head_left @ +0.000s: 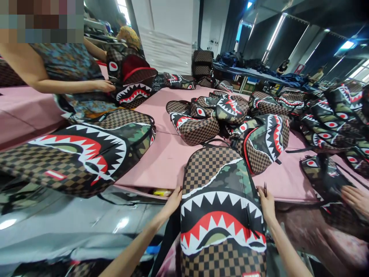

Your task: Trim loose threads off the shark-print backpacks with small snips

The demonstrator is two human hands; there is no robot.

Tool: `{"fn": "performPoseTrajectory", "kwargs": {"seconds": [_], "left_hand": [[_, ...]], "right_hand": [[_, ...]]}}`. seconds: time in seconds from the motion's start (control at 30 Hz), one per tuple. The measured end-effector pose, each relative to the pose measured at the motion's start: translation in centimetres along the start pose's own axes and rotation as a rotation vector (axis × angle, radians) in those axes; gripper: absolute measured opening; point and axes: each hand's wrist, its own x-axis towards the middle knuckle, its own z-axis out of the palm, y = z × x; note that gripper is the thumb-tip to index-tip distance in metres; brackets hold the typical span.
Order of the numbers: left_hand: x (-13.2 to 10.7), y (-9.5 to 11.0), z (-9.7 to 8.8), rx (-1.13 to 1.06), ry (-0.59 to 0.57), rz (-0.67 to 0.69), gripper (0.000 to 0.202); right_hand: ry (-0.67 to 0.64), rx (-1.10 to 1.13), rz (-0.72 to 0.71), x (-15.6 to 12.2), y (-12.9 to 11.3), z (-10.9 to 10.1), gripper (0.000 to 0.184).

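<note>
Upright in front of me is a backpack (pixel 215 204) with a brown check pattern, a camouflage patch and a printed shark mouth with red gums and white teeth. My left hand (pixel 174 198) grips its left side edge, the fingers partly hidden behind it. On the opposite edge, my right hand (pixel 267 203) holds the bag's side. A small dark pointed tool (pixel 265 189) sticks up from that same hand; its exact kind is too small to make out. The backpack's lower end runs out of view at the bottom.
A pink-covered table (pixel 152 161) carries piled backpacks (pixel 196 129) in the middle and a heap (pixel 331 115) at right. One large backpack (pixel 86 154) overhangs the left front edge. A person (pixel 75 77) handles another at left; a co-worker's hand (pixel 356 200) is at right.
</note>
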Motion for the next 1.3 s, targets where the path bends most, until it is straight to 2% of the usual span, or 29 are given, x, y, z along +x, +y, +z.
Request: {"fn": "performPoseTrajectory", "kwargs": {"seconds": [0.1, 0.17, 0.4, 0.53, 0.63, 0.7, 0.83, 0.93, 1.0, 1.07, 1.17, 1.23, 1.3], "left_hand": [[-1.4, -1.7, -1.1, 0.077, -0.212, 0.112, 0.031], [-1.2, -2.0, -2.2, 0.123, -0.31, 0.14, 0.028], [1.9, -0.6, -4.5, 0.274, -0.526, 0.045, 0.018], [2.4, -0.1, -5.0, 0.413, -0.561, 0.051, 0.015], [2.0, -0.2, -5.0, 0.559, -0.523, 0.211, 0.013], [1.7, -0.7, -4.8, 0.671, -0.447, 0.317, 0.017], [1.5, -1.7, -5.0, 0.868, -0.296, 0.436, 0.02], [2.5, -1.6, -5.7, 0.96, -0.28, 0.55, 0.027], [3.7, -0.5, -6.2, 0.979, -0.265, 0.592, 0.026], [5.4, 1.4, -6.3, 0.938, -0.176, 0.555, 0.02], [8.8, 4.9, -5.5, 0.77, 0.084, 0.356, 0.017], [11.3, 7.2, -4.7, 0.695, 0.172, 0.292, 0.018], [13.3, 8.8, -4.2, 0.632, 0.204, 0.273, 0.018]], "right_hand": [[-0.059, -0.107, -0.036, -1.0, -0.3, -0.4, 0.044], [-0.066, -0.195, -0.05, -2.0, -0.9, -0.5, 0.044], [-0.05, -0.326, -0.033, -3.6, -2.1, 0.2, 0.046], [-0.052, -0.402, -0.006, -3.4, -1.9, 1.0, 0.047], [-0.063, -0.466, 0.006, -3.1, -1.9, 1.7, 0.046], [-0.076, -0.5, 0.016, -2.9, -1.8, 2.0, 0.046], [-0.089, -0.563, 0.035, -2.3, -1.4, 2.5, 0.047], [-0.1, -0.594, 0.033, -2.0, -0.7, 2.8, 0.047], [-0.101, -0.605, 0.027, -1.9, -0.3, 3.0, 0.047], [-0.093, -0.617, 0.027, -2.0, 0.2, 3.4, 0.048], [-0.097, -0.648, 0.028, -2.1, 0.7, 4.1, 0.05], [-0.11, -0.673, 0.023, -2.1, 1.0, 4.5, 0.052], [-0.116, -0.679, 0.019, -2.1, 1.2, 4.6, 0.053]]}}
